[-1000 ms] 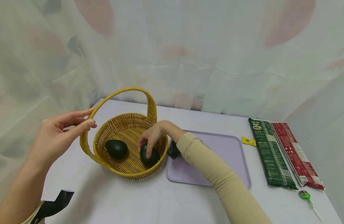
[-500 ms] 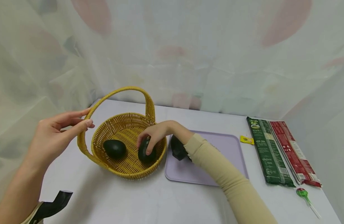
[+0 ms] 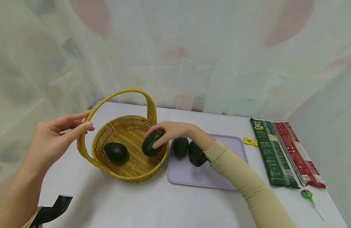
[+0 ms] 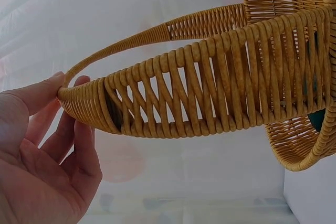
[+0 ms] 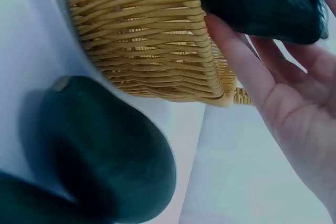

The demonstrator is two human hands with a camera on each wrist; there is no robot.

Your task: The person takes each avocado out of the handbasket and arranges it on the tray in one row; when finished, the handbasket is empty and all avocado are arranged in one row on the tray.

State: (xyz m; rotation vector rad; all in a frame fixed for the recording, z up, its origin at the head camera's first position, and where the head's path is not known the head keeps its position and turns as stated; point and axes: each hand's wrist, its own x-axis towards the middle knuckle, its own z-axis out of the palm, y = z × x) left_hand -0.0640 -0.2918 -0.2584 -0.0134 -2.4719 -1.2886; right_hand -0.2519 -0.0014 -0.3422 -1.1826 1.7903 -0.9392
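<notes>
My left hand (image 3: 59,136) pinches the arched handle (image 4: 184,90) of a yellow wicker basket (image 3: 129,179) between thumb and fingers. In the head view, my right hand (image 3: 172,131) grips a dark green avocado (image 3: 151,145) over the basket's right side. The right wrist view has this avocado (image 5: 262,3) level with the woven rim, thumb and fingers around it. Another avocado (image 3: 116,152) lies inside the basket on the left. Two more, a nearer avocado (image 3: 180,147) and a dark avocado (image 3: 196,154) partly hidden by my forearm, lie on the lilac tray.
The lilac tray (image 3: 189,180) sits just right of the basket. Beyond it are a small yellow wrapped candy (image 3: 250,141), a green spaghetti pack (image 3: 273,155), a red pack (image 3: 299,153) and a lollipop (image 3: 308,195). A patterned curtain (image 3: 209,57) hangs behind the table.
My right hand has lifted the avocado from the basket's floor and drawn back toward the tray, uncovering the avocados there. My left hand keeps its hold on the handle.
</notes>
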